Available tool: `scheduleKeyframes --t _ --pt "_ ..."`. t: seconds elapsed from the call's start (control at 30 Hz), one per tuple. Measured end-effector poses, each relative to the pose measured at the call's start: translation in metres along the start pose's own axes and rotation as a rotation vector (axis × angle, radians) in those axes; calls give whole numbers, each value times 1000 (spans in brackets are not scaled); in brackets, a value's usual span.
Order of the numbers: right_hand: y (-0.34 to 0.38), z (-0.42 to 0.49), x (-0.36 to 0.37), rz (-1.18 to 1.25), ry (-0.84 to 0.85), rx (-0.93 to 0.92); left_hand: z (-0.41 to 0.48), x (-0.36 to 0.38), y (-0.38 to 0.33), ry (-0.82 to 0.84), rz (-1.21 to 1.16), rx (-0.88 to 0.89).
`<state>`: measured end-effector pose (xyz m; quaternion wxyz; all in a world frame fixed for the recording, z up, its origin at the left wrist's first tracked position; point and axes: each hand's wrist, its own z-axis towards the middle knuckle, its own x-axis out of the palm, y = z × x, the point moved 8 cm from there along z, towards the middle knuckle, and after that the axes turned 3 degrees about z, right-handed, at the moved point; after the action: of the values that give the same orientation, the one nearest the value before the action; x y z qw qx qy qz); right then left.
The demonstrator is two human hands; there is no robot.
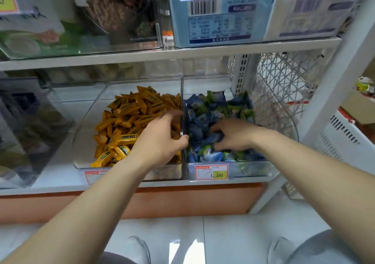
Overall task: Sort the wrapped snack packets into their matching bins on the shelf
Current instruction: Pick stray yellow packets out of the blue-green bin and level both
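Orange-yellow wrapped snack packets [129, 121] carry dark label bands; blue foil snack packets [203, 119] show green and white print. Paper price tag [211, 172] is white, red-bordered, with yellow block; white wire side panel [280, 85] has diamond lattice.

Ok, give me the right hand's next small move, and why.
Probably lift the right hand slightly clear of the blue-and-green wrapped packets: its fingers curl into that pile, and none of the orange wrapped packets shows among them.
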<state>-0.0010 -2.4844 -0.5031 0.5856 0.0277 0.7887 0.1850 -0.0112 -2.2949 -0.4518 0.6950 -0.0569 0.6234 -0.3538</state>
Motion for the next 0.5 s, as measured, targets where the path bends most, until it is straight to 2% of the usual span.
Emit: scheduleKeyframes --t 0.1,0.23,0.27,0.33,0.37,0.4,0.47,0.5 --pt "-31 -12 -27 -17 -134 125 1 0 0 -3 -7 17" --pt "-46 -26 -60 -67 -292 201 3 0 3 -3 -15 23" --pt "-41 -30 -63 -56 -329 170 3 0 3 -3 -15 24" --pt "-15 -35 -65 89 -422 -15 4 1 4 -2 -19 20" --pt "0 -33 -57 204 -385 -111 4 1 5 -2 -22 16" --pt "13 -28 -41 267 -256 -164 4 1 5 -2 -25 13" --pt "27 -16 6 160 112 -127 4 1 5 -5 -33 6" --pt "24 -11 23 60 234 -69 4 1 5 -6 -37 4"
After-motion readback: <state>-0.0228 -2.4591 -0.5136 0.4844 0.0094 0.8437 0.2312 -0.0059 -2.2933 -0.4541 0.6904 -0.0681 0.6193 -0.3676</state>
